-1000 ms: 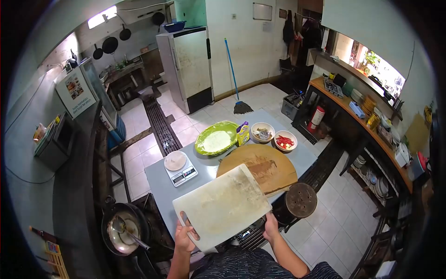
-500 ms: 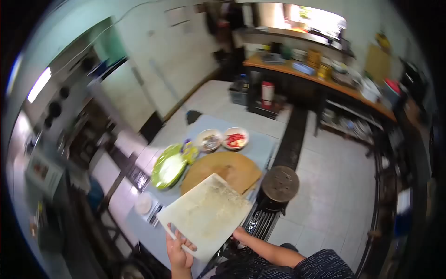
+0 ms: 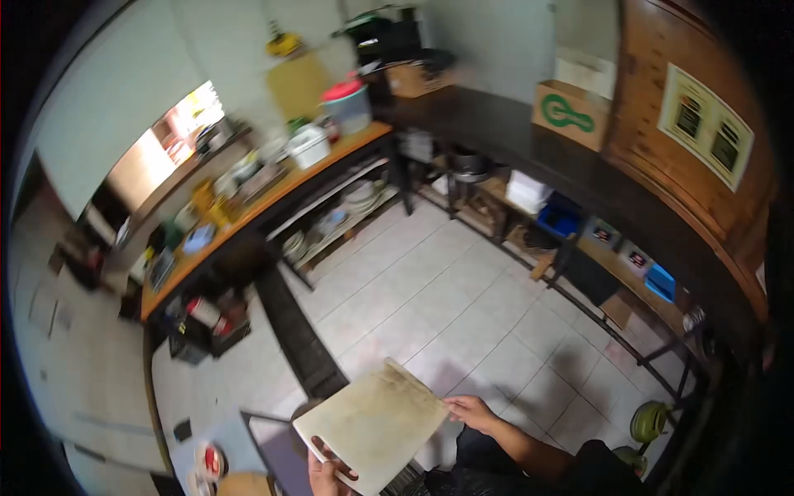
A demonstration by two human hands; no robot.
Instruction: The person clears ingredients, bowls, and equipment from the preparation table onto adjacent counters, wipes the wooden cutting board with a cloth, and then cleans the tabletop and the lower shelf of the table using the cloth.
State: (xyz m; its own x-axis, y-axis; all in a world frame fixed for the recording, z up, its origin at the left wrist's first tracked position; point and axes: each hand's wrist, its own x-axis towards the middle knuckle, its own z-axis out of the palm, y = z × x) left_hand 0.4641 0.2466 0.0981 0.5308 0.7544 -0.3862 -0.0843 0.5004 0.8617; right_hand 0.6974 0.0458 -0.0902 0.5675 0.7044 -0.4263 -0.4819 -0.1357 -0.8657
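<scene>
I see a stained off-white rectangular plastic board [image 3: 372, 426] raised right of the pale grey tabletop [image 3: 223, 436]; the left hand's [image 3: 325, 474] grip closes through its slot, the right hand [image 3: 473, 412] pinches its edge. Best kept level, both sides supported.

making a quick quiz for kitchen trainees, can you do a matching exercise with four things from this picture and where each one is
Column 1
1. cutting board
2. green-marked cardboard box
3. red-lidded container
4. dark blue bin

Column 2
A. below the dark counter
B. on top of the dark counter
C. on the wooden counter, at its right end
D. held by the left hand and right hand

Pairs: 1-D, 2-B, 3-C, 4-A
</scene>
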